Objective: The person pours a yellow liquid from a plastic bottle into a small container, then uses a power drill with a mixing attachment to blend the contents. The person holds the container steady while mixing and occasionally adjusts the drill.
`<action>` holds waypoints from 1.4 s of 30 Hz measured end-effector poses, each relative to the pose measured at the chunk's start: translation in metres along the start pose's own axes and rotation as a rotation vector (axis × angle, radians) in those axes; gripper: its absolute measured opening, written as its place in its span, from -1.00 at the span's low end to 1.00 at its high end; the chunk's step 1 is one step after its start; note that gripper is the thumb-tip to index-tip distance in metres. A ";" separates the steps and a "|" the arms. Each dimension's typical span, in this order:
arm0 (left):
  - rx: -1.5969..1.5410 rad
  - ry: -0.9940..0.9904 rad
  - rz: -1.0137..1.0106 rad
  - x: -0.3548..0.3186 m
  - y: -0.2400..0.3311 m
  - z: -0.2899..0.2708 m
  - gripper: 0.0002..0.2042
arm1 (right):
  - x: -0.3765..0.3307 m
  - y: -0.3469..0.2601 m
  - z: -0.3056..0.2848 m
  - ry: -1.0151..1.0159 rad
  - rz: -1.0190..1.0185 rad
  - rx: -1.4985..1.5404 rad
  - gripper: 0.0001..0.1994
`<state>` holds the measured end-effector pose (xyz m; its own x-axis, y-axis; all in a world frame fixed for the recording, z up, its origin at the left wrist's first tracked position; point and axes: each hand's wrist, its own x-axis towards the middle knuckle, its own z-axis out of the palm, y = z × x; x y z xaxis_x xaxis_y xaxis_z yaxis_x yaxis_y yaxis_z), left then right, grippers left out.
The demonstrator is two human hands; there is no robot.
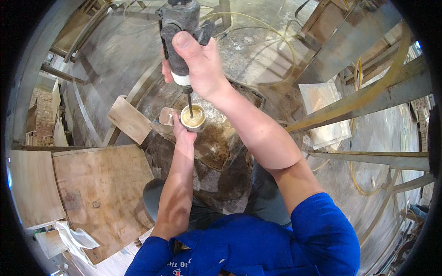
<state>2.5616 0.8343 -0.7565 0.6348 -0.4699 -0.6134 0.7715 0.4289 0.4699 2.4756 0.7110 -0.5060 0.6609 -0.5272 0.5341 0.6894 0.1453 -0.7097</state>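
My right hand [198, 62] is wrapped round a dark grey power drill [177, 53] with a white collar, held upright and pointing down. From its chuck a thin metal rod [190, 103] runs into a small round cup [193, 126] of creamy beige paste [193, 117]. Whatever sits at the rod's lower end is hidden in the paste. My left hand [183, 132] grips the cup by its left side, just below the rim. Beside that hand, to the left, is a small open container [166, 115] with a pinkish-beige inside.
Under the cup is a stained, crusted work surface [214, 152]. A loose wooden board [129, 119] lies to its left, with larger plywood sheets [101, 188] nearer me. Metal beams [368, 158] and a yellowish hose [363, 103] cross the right side. Pale panels [324, 110] lean there.
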 end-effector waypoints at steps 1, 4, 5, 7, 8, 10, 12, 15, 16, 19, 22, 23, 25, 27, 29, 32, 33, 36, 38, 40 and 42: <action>0.000 -0.005 -0.003 0.000 0.000 0.001 -0.44 | -0.001 0.000 0.000 0.010 0.010 0.002 -0.52; 0.054 0.010 0.031 -0.002 -0.001 0.006 -0.43 | -0.002 -0.001 -0.002 -0.001 0.010 -0.024 -0.60; 0.072 0.062 0.065 -0.005 -0.004 0.010 -0.44 | -0.002 0.000 -0.005 -0.008 0.013 -0.051 -0.62; 0.059 0.021 0.045 -0.006 0.000 0.010 -0.44 | -0.002 -0.002 -0.001 0.068 0.065 0.038 -0.64; 0.051 0.004 0.040 -0.005 0.003 0.007 -0.44 | -0.002 -0.001 0.001 0.064 0.053 0.060 -0.63; 0.053 -0.021 0.037 -0.005 0.006 0.003 -0.43 | 0.000 0.002 0.004 0.051 0.023 0.102 -0.61; 0.068 -0.001 0.048 -0.004 0.008 0.001 -0.43 | 0.001 0.002 0.003 0.048 0.007 0.105 -0.61; 0.061 0.037 0.058 -0.010 0.002 0.011 -0.42 | 0.000 0.001 -0.002 0.057 0.030 0.086 -0.60; 0.045 0.042 0.061 -0.010 0.005 0.011 -0.42 | 0.001 0.001 0.000 0.056 0.049 0.091 -0.60; 0.082 0.035 0.047 -0.010 0.002 0.009 -0.42 | 0.000 0.000 -0.002 0.028 0.034 -0.019 -0.62; 0.052 0.038 0.033 -0.004 0.000 0.007 -0.43 | 0.000 -0.002 -0.003 0.004 -0.010 -0.090 -0.58; 0.049 0.055 0.030 -0.002 0.001 0.005 -0.41 | 0.000 -0.002 -0.001 0.006 -0.010 -0.063 -0.56; 0.019 0.024 0.003 0.000 0.000 0.001 -0.43 | 0.000 -0.002 -0.002 -0.003 -0.015 -0.064 -0.49; -0.003 0.039 -0.015 0.002 -0.004 0.001 -0.45 | -0.001 -0.001 -0.004 0.019 0.018 -0.070 -0.46; -0.042 0.087 -0.011 0.006 -0.008 0.002 -0.46 | 0.000 0.000 -0.002 0.025 0.026 -0.052 -0.44; -0.074 0.122 -0.014 0.009 -0.015 0.001 -0.44 | -0.003 0.001 -0.004 0.067 0.084 -0.115 -0.37; -0.071 0.177 -0.004 0.011 -0.016 0.002 -0.45 | -0.003 0.004 -0.005 0.064 0.070 -0.118 -0.34; -0.097 0.153 -0.041 0.014 -0.019 -0.009 -0.47 | -0.003 0.004 -0.006 0.056 0.090 -0.163 -0.31; -0.077 0.205 0.016 0.013 -0.028 -0.001 -0.49 | -0.002 0.008 -0.012 0.097 0.086 -0.139 -0.29; -0.014 0.239 0.048 0.012 -0.027 0.001 -0.49 | -0.001 0.011 -0.015 0.092 0.067 -0.144 -0.29; -0.083 0.251 0.082 0.010 -0.023 -0.003 -0.49 | 0.000 0.015 -0.012 0.099 0.076 -0.116 -0.29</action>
<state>2.5503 0.8220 -0.7750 0.6565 -0.2300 -0.7184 0.7054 0.5245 0.4767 2.4828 0.7035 -0.5220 0.6733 -0.5992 0.4331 0.5960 0.0934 -0.7975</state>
